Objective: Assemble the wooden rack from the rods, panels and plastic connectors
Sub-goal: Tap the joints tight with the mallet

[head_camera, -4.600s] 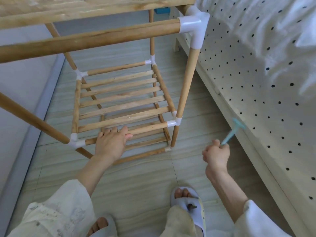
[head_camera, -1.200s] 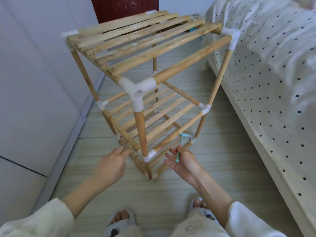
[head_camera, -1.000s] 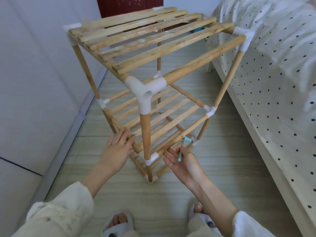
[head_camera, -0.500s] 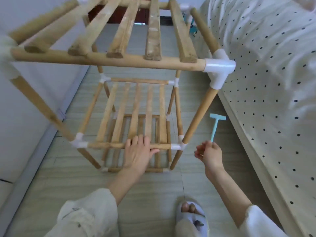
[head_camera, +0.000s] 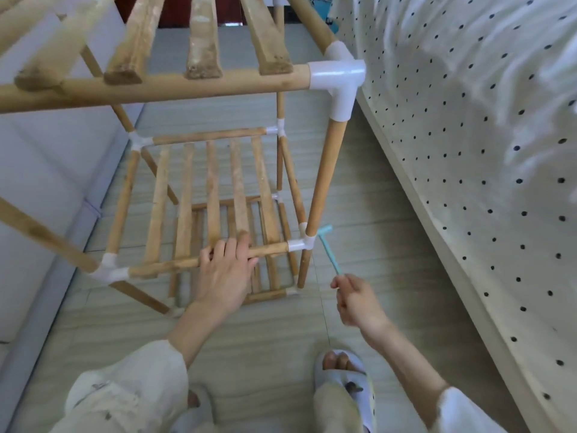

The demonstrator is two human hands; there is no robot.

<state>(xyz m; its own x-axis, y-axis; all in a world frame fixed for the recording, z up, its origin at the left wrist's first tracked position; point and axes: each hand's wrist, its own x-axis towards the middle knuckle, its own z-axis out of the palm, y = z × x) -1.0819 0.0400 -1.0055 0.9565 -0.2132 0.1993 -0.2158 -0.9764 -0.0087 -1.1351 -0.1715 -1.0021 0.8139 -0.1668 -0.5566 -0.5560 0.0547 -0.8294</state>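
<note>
Left hand (head_camera: 226, 273) curled over rail (head_camera: 271, 250), steadying rack (head_camera: 323, 179); right hand (head_camera: 356, 303) pinching hammer (head_camera: 329, 250), seemingly for tapping connector (head_camera: 301, 244).

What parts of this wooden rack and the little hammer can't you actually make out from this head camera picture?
- Wooden slatted rack: its top shelf's far and left parts are cut off by the frame edge.
- Small turquoise plastic hammer: motion-blurred, so whether its head touches the white plastic corner connector is unclear; the handle end is hidden in the right hand.
- Left hand: covers part of the front wooden rod; its thumb is unseen.
</note>
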